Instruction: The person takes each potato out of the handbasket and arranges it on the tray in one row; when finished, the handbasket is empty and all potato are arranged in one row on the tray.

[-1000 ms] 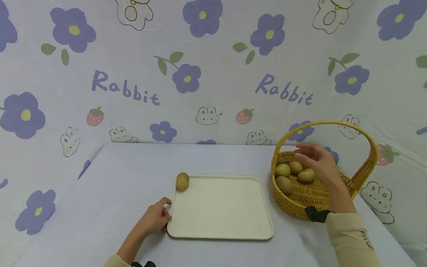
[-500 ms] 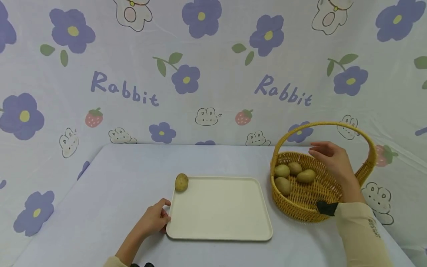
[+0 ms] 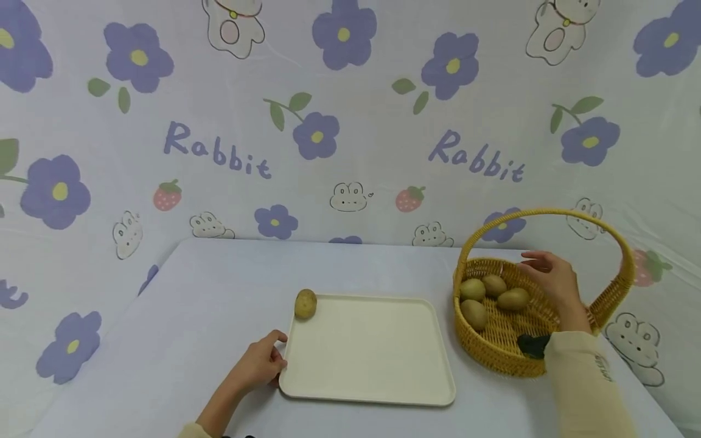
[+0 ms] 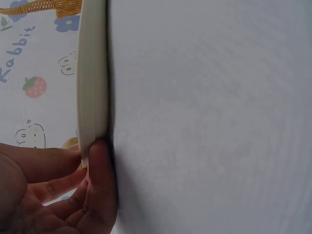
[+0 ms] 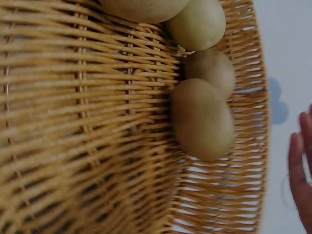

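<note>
A cream rectangular tray (image 3: 367, 353) lies flat on the table, with one potato (image 3: 305, 304) at its far left corner. My left hand (image 3: 260, 365) pinches the tray's left edge; the left wrist view shows thumb and fingers on both sides of the rim (image 4: 93, 73). To the right stands a yellow wicker basket (image 3: 493, 362) with a tall arched handle. Several potatoes (image 3: 513, 298) lie along its left and back side. Over the basket's right part hovers my right hand (image 3: 555, 283), fingers loosely bent and holding nothing. Its fingertips (image 5: 296, 156) show at the right wrist view's edge, apart from the potatoes.
A white cloth covers the table (image 3: 235, 267). Behind it hangs a patterned curtain (image 3: 350, 109) with purple flowers and rabbits. The basket's handle (image 3: 547, 212) arches above my right hand.
My right hand has moved right over the basket and sunk slightly. The head view has shifted a little. My left hand stays on the tray edge, and the potatoes have not moved.
</note>
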